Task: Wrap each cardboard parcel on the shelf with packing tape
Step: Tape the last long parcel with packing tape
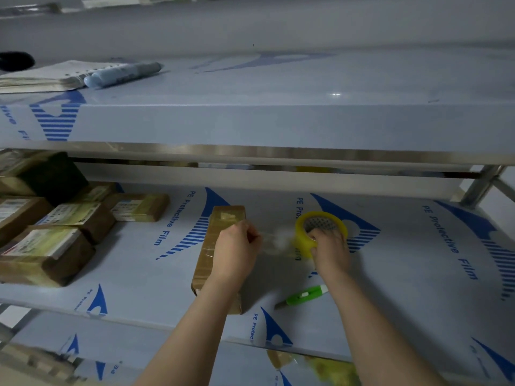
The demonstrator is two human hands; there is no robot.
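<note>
A long cardboard parcel [220,238] lies lengthwise on the middle shelf [404,288], with clear tape across parts of it. My left hand [237,249] is over the parcel and pinches the free end of a clear tape strip [274,240]. The strip runs right to a yellow roll of packing tape [320,227]. My right hand [330,247] grips that roll with fingers through its core, just right of the parcel. The parcel's near part is partly hidden by my left forearm.
Several taped cardboard parcels [55,235] are stacked at the shelf's left. A green utility knife [305,296] lies near the front edge, below my right hand. The upper shelf [278,121] holds a notepad [47,76] and a blue marker [122,73]. Steel posts stand at right.
</note>
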